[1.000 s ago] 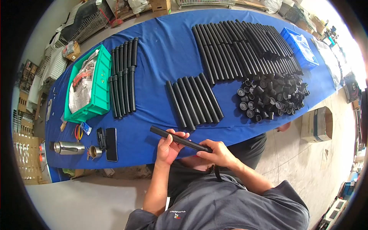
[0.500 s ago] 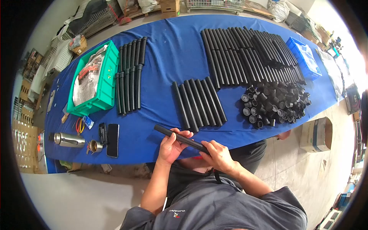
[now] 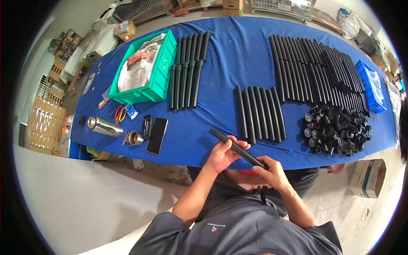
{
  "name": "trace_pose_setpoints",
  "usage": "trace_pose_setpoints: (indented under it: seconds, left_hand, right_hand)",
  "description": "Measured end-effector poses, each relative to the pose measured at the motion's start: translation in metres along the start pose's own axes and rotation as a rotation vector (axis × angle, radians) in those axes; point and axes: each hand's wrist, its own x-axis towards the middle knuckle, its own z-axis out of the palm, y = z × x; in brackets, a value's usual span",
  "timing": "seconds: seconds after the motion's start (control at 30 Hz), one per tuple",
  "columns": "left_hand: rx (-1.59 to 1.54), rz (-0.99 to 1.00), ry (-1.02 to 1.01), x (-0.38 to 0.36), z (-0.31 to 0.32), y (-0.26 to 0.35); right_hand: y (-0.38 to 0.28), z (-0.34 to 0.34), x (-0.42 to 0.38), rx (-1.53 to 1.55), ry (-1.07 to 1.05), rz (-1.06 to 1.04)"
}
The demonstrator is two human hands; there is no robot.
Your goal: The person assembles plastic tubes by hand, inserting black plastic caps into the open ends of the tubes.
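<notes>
A black tube (image 3: 220, 135) slants between both my hands, just above the front edge of the table. My left hand (image 3: 225, 154) curls around its middle, thumb on top. My right hand (image 3: 273, 173) is closed around the lower right end, which its fingers hide. Just beyond lies a row of several black tubes (image 3: 260, 114). To the right is a heap of black caps (image 3: 338, 129). Farther back right, many more black tubes (image 3: 297, 76) lie in stacked rows. At the left, another group of tubes (image 3: 185, 85) has wider collars on some ends.
A green crate (image 3: 159, 91) with paper stands on the blue cloth (image 3: 225, 55). Near its front are a steel flask (image 3: 104, 126), pliers (image 3: 121, 114), a metal cup (image 3: 136, 138) and a phone (image 3: 157, 135). A blue bin (image 3: 374, 102) is far right; a cardboard box (image 3: 366, 178) stands on the floor.
The whole view has shifted, so the table and my hands appear farther right. My two-handed hold on the tube looks the same.
</notes>
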Motion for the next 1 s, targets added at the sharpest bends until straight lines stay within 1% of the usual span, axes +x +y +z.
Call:
trace_pose_setpoints:
  seconds: [0.07,0.1,0.2,0.23,0.33,0.37,0.47,0.5,0.53,0.6,0.7,0.8,0.87,0.93,0.97,1.0]
  left_hand:
    - [-0.003,-0.001,0.014,0.002,0.002,-0.001]
    - [-0.002,-0.008,0.01,0.002,0.0,-0.001]
    - [-0.016,0.013,-0.049,0.001,-0.004,-0.002]
    - [-0.021,-0.008,-0.056,0.0,-0.004,0.0]
    - [-0.026,-0.008,-0.022,0.001,0.0,-0.001]
    - [-0.044,-0.007,-0.002,0.003,0.002,-0.001]
    - [-0.027,0.001,-0.03,0.002,0.0,-0.001]
    - [-0.035,-0.002,-0.037,0.001,0.0,-0.001]
    - [-0.043,-0.009,-0.045,0.001,0.0,0.0]
    - [-0.041,-0.014,-0.038,0.001,0.0,0.001]
    - [-0.026,0.004,-0.014,0.003,0.0,-0.001]
    - [-0.017,0.013,-0.017,0.002,-0.002,-0.002]
    - [0.003,-0.004,-0.017,0.0,-0.003,-0.001]
    - [0.004,0.008,-0.036,0.004,-0.002,-0.002]
    - [0.007,0.012,-0.038,0.005,-0.002,-0.003]
    - [0.018,0.017,0.001,0.004,-0.003,-0.004]
  right_hand:
    - [0.009,0.01,0.0,-0.376,0.231,-0.383]
    - [0.004,0.01,-0.001,-0.522,0.252,-0.424]
    - [0.004,0.008,0.001,-0.225,0.168,-0.314]
    - [-0.006,0.0,-0.001,-0.075,0.001,0.008]
    - [0.0,0.001,0.001,-0.108,0.039,-0.039]
    - [0.008,0.007,0.002,-0.304,0.195,-0.305]
    - [0.007,0.01,0.001,-0.339,0.236,-0.332]
    - [0.005,0.007,0.001,-0.191,0.166,-0.259]
    - [0.006,0.001,0.001,0.103,-0.016,0.117]
    - [-0.001,-0.003,0.0,0.317,-0.083,0.251]
    - [0.011,0.012,0.003,-0.386,0.27,-0.454]
    - [0.011,0.013,0.005,-0.309,0.251,-0.427]
    - [0.004,0.001,0.002,0.15,-0.064,0.169]
    - [0.003,-0.001,0.001,0.195,-0.054,0.169]
    - [0.017,0.005,0.003,0.074,0.039,0.008]
    - [0.012,0.006,0.003,-0.102,0.125,-0.176]
